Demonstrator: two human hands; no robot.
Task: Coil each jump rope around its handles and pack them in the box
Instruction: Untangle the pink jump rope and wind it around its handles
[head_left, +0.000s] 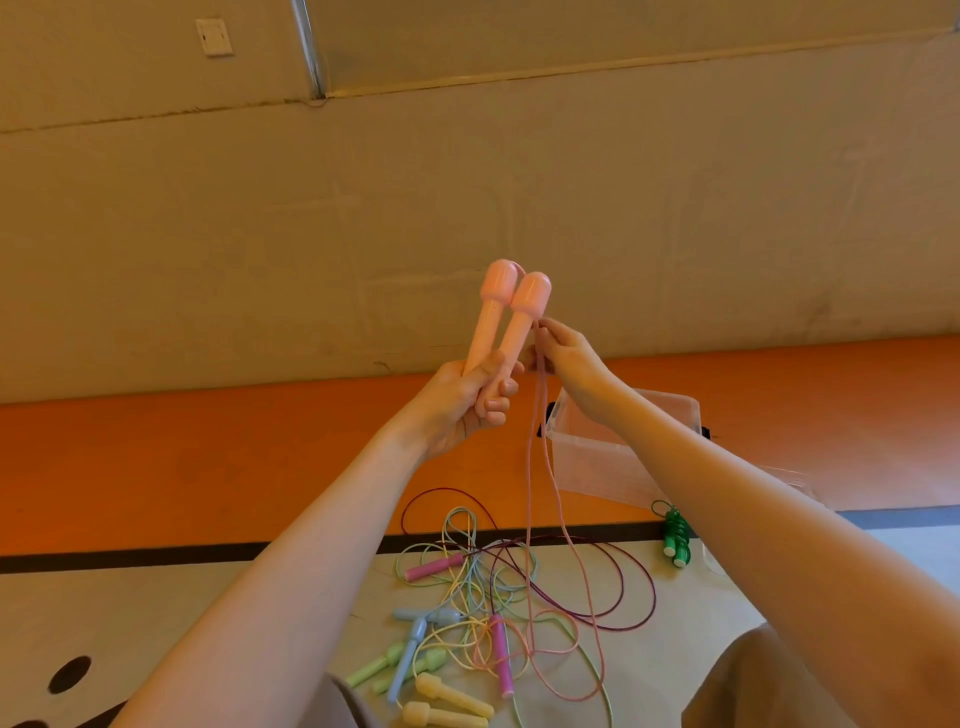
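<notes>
My left hand (467, 400) grips the two light pink handles (511, 317) together, upright, caps at the top. Beside them my right hand (563, 353) pinches the pink rope (540, 467) just under the caps; both strands hang down to the floor. A clear plastic box (597, 467) stands on the floor behind my right forearm, partly hidden by it. A green jump rope (675, 535), coiled around its handles, lies to the right of the box. On the floor below is a tangle of loose ropes (483, 587) with dark pink, blue, green and yellow handles.
The floor has an orange band (208, 457), a black line and a beige area near me. A beige wall (467, 182) rises behind. Dark round holes (70, 673) show at the lower left. My knees are at the bottom edge.
</notes>
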